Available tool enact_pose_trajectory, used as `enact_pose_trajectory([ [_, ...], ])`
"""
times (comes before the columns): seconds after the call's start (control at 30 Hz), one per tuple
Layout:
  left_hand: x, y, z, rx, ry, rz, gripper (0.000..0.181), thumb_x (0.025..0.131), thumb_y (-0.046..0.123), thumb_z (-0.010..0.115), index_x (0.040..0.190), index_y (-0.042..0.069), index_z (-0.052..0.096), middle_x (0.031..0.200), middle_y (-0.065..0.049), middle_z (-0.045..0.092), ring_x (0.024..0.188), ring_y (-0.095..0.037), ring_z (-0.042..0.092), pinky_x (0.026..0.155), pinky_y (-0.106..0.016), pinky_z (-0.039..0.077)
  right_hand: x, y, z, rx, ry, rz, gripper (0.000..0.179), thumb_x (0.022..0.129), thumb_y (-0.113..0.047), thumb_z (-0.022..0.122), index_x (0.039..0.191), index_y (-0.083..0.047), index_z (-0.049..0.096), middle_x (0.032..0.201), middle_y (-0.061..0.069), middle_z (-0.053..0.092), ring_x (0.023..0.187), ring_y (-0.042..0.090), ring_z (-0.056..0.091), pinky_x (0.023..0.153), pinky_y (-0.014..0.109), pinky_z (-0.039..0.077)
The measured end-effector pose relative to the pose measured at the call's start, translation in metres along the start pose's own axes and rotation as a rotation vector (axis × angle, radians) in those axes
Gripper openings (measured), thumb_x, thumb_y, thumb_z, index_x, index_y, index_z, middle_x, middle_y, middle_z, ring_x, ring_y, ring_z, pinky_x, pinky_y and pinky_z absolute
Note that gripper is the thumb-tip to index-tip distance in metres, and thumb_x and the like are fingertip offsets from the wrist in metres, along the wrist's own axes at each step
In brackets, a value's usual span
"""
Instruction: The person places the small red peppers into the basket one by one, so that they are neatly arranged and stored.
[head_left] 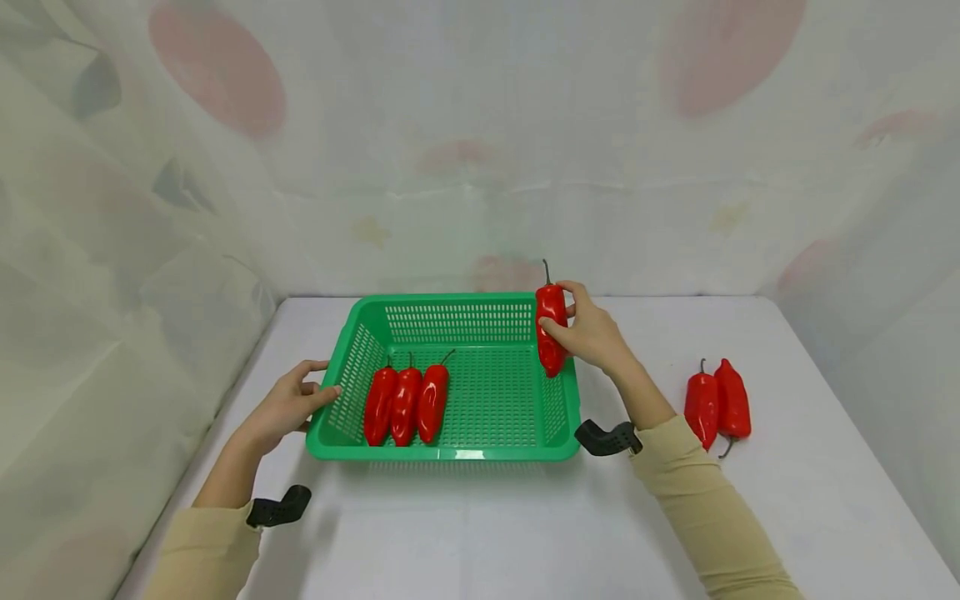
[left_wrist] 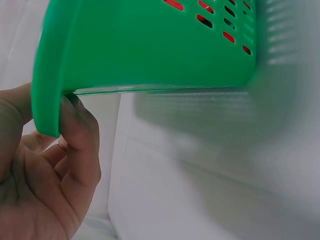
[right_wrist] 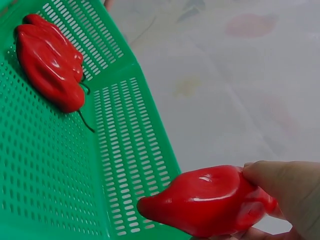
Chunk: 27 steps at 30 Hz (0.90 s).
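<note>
My right hand [head_left: 588, 332] pinches a glossy red pepper [head_left: 551, 329] between thumb and fingers, stem up, over the right end of a green plastic basket [head_left: 450, 455]. In the right wrist view the held pepper [right_wrist: 210, 197] overlaps the basket's wall, its tip toward the inside. My left hand [head_left: 288, 404] grips the basket's left rim, thumb over the edge and fingers underneath, as the left wrist view shows with the rim [left_wrist: 47, 85] between them. Three red peppers [head_left: 406, 404] lie side by side in the basket's left part, stems toward the back.
Two more red peppers [head_left: 702, 408] [head_left: 733, 400] lie side by side on the white table [head_left: 465, 533] to the right, behind the right forearm. A pale patterned sheet [head_left: 465, 225] hangs along the back and sides of the table.
</note>
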<state>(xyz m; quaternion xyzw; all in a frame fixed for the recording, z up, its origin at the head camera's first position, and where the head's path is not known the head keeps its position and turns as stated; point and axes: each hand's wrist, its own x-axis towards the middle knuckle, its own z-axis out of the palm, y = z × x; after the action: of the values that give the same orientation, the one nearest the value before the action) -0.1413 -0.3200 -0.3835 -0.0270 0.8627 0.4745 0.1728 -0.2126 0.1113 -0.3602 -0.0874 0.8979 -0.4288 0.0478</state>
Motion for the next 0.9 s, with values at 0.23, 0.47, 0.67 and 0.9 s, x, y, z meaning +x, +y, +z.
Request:
enact_pose_trajectory([
  [0.23,0.0,0.003,-0.001,0.0,-0.005,0.007,0.066,0.093,0.026,0.055,0.143,0.003,0.019,0.095,-0.021,0.06,0.074,-0.022,0.065,0.064,-0.037,0.055,0.002,-0.005,0.011,0.106,-0.043,0.004,0.068,0.088,-0.026,0.061,0.142,-0.014,0.022,0.113,0.019,0.051,0.088,0.032,0.062,0.055,0.033,0.055],
  [0.47,0.001,0.001,-0.001,0.01,-0.001,0.009,0.067,0.093,0.028,0.056,0.143,0.004,0.018,0.094,-0.02,0.06,0.074,-0.022,0.065,0.064,-0.036,0.055,0.006,-0.006,0.026,0.172,-0.068,0.017,0.07,0.088,-0.026,0.062,0.142,-0.011,0.021,0.123,0.019,0.049,0.092,0.033,0.062,0.058,0.04,0.055],
  [0.67,0.001,0.0,-0.001,-0.003,-0.007,0.007,0.067,0.093,0.027,0.056,0.143,0.004,0.018,0.096,-0.021,0.06,0.075,-0.023,0.065,0.064,-0.037,0.055,0.008,-0.007,0.041,0.188,-0.096,0.052,0.07,0.088,-0.026,0.063,0.141,-0.011,0.02,0.123,0.018,0.05,0.09,0.032,0.062,0.056,0.035,0.055],
  [0.9,0.0,0.0,-0.001,0.001,-0.009,0.005,0.067,0.093,0.028,0.056,0.143,0.004,0.018,0.097,-0.021,0.06,0.075,-0.023,0.065,0.065,-0.037,0.055,0.011,-0.009,0.055,0.177,-0.116,0.058,0.069,0.088,-0.026,0.062,0.141,-0.011,0.02,0.122,0.018,0.052,0.09,0.031,0.063,0.054,0.034,0.055],
])
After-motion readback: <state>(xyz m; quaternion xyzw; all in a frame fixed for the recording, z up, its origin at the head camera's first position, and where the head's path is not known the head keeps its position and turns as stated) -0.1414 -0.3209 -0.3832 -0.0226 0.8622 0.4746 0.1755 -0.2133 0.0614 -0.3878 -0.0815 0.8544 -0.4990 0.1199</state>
